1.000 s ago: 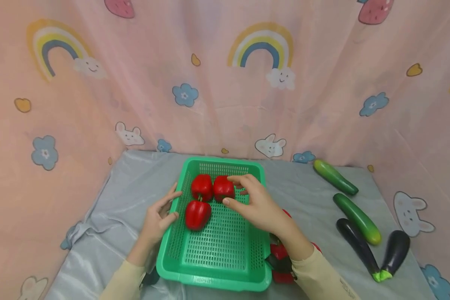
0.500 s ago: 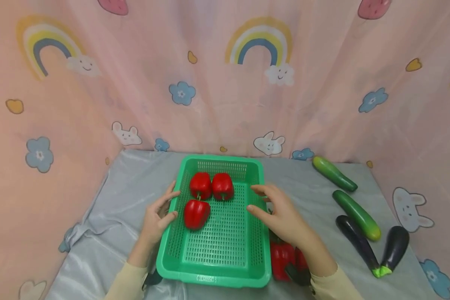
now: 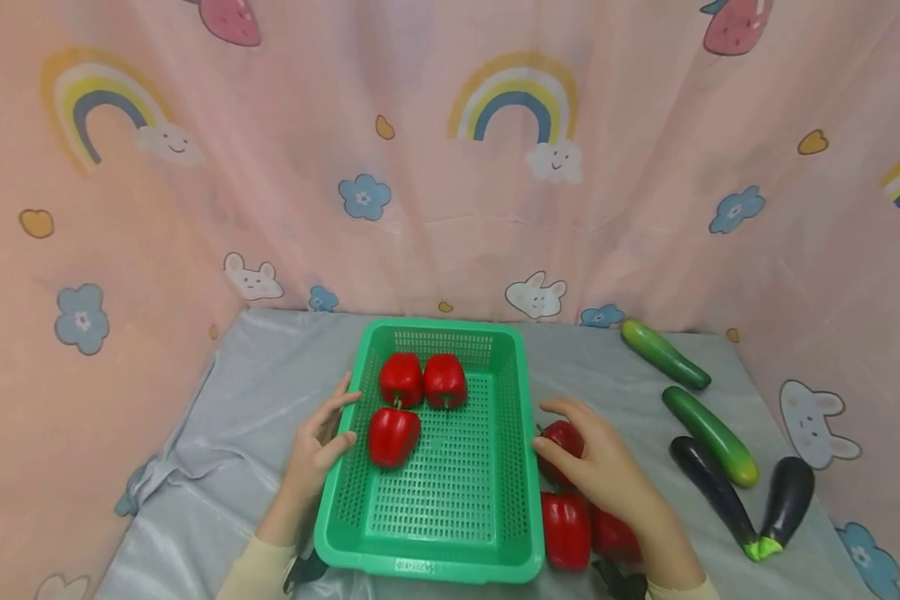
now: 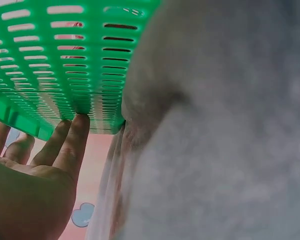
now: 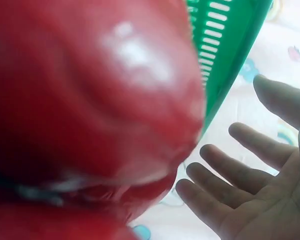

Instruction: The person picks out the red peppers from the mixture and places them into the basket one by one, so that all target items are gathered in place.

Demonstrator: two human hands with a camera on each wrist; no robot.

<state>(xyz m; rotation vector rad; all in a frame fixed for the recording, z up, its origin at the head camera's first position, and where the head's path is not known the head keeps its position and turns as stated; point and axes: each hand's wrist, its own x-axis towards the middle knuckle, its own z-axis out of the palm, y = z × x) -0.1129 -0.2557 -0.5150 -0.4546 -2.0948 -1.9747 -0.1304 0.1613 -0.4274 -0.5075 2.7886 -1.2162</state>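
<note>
A green plastic basket [image 3: 435, 508] stands on the cloth in the head view, holding three red bell peppers [image 3: 394, 437] toward its far left. My left hand [image 3: 311, 454] rests against the basket's left side. In the left wrist view its fingers [image 4: 72, 147] extend against the slotted outer wall. To the right of the basket, my right hand [image 3: 603, 462] hovers over more bell peppers [image 3: 566, 531], partly hiding them. The right wrist view has a large red pepper [image 5: 100, 95] close to the camera, apart from the spread fingers [image 5: 260, 145]; that palm holds nothing.
Two zucchini [image 3: 711, 435] and two dark eggplants [image 3: 716, 492] lie on the right of the grey cloth [image 3: 217, 467]. A pink patterned curtain [image 3: 435, 192] hangs behind. Dark straps of the wrist cameras show near both wrists.
My right hand has left the pepper at the basket's far middle and moved right, out over the rim, to the peppers outside. My left hand stays at the basket's side.
</note>
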